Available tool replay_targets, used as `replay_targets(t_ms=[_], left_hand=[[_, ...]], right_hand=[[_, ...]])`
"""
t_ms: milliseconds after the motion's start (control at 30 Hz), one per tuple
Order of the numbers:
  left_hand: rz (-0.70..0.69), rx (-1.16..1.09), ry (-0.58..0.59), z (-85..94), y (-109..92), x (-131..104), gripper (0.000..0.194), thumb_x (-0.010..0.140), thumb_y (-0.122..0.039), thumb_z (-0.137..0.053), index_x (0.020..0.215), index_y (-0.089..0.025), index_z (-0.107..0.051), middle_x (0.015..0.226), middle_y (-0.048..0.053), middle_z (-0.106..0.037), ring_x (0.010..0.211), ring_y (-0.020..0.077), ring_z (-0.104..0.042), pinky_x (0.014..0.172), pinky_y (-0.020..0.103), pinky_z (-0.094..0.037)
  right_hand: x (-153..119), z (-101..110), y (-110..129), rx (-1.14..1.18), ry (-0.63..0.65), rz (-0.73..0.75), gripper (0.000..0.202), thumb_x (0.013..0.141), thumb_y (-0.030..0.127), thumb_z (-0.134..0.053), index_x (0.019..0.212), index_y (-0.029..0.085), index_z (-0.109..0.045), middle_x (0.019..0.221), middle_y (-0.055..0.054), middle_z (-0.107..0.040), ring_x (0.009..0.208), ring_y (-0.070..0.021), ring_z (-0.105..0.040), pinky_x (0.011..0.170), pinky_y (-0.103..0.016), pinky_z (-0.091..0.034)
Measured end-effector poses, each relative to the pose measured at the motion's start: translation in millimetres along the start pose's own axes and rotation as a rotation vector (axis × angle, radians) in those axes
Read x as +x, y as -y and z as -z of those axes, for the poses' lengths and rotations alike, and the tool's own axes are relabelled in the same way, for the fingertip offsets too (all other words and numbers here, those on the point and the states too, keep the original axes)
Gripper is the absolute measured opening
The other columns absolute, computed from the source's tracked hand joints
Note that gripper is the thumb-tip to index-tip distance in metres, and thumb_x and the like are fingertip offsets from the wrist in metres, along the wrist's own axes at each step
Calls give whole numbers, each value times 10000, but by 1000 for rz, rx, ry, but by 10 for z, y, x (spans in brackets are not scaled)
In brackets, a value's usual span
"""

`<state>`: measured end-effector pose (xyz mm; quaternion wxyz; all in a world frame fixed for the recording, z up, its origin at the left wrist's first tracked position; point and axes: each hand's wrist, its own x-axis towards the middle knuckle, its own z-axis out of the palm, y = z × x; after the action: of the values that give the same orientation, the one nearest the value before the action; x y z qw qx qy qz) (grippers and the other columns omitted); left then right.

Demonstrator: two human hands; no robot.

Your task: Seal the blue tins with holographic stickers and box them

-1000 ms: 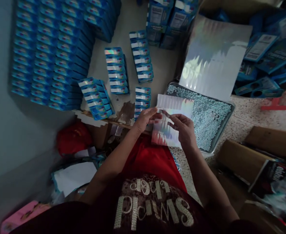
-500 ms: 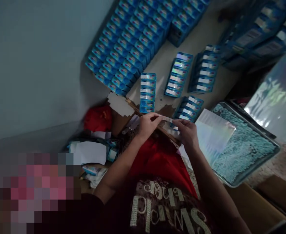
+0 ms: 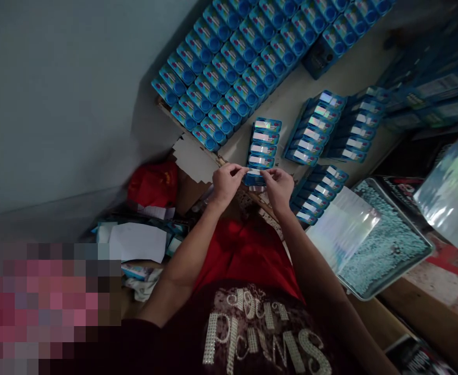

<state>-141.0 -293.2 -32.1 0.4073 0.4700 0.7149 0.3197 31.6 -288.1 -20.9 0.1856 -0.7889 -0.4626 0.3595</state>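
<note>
My left hand [image 3: 226, 185] and my right hand [image 3: 280, 188] pinch opposite ends of a short shiny sticker strip [image 3: 254, 171]. They hold it over the nearest blue container in a short row; whether it is pressed down along its whole length I cannot tell. Behind it in the row, several blue containers [image 3: 264, 149] bear similar silvery strips across their tops. Right of my right hand stands another row of containers with strips [image 3: 318, 194]. A holographic sticker sheet [image 3: 344, 226] lies further right, partly over a tray of small pale-blue pellets [image 3: 393, 260].
Many blue containers [image 3: 232, 57] stand in a packed block at the back. Two more rows with strips [image 3: 315, 127] occupy the table [image 3: 276, 101]. A second shiny sheet [image 3: 453, 192] is at far right. On the left are a red bag [image 3: 153, 183] and white paper [image 3: 138, 242].
Both hands have brought the strip down onto or just above the nearest container of the short row. The head view has shifted, so the containers appear further right.
</note>
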Motion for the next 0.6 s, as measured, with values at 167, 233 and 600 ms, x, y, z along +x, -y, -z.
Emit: replay_targets(t_ms=[167, 233, 600], left_hand=[[49, -16, 14, 21, -41, 12, 148, 895, -305, -802, 777, -215, -800, 804, 34, -781, 750, 180, -671, 741, 296, -469], [66, -22, 17, 24, -43, 19, 144, 887, -297, -804, 767, -217, -797, 798, 31, -786, 747, 179, -676, 739, 290, -472], [372, -411, 97, -145, 185, 91, 229, 803, -404, -838, 756, -195, -757, 695, -6, -692, 665, 138, -605, 669, 256, -466]], right_hand=[[-5, -15, 34, -27, 2, -5, 342, 853, 526, -685, 827, 208, -809, 656, 4, -663, 643, -179, -581, 680, -300, -416], [-7, -23, 41, -36, 5, -6, 343, 858, 523, -674, 836, 208, -810, 679, -2, -679, 667, -184, -592, 686, -300, -414], [46, -28, 56, -162, 1, -45, 313, 834, 540, -729, 827, 227, -744, 751, -12, -709, 714, -205, -611, 701, -318, -393]])
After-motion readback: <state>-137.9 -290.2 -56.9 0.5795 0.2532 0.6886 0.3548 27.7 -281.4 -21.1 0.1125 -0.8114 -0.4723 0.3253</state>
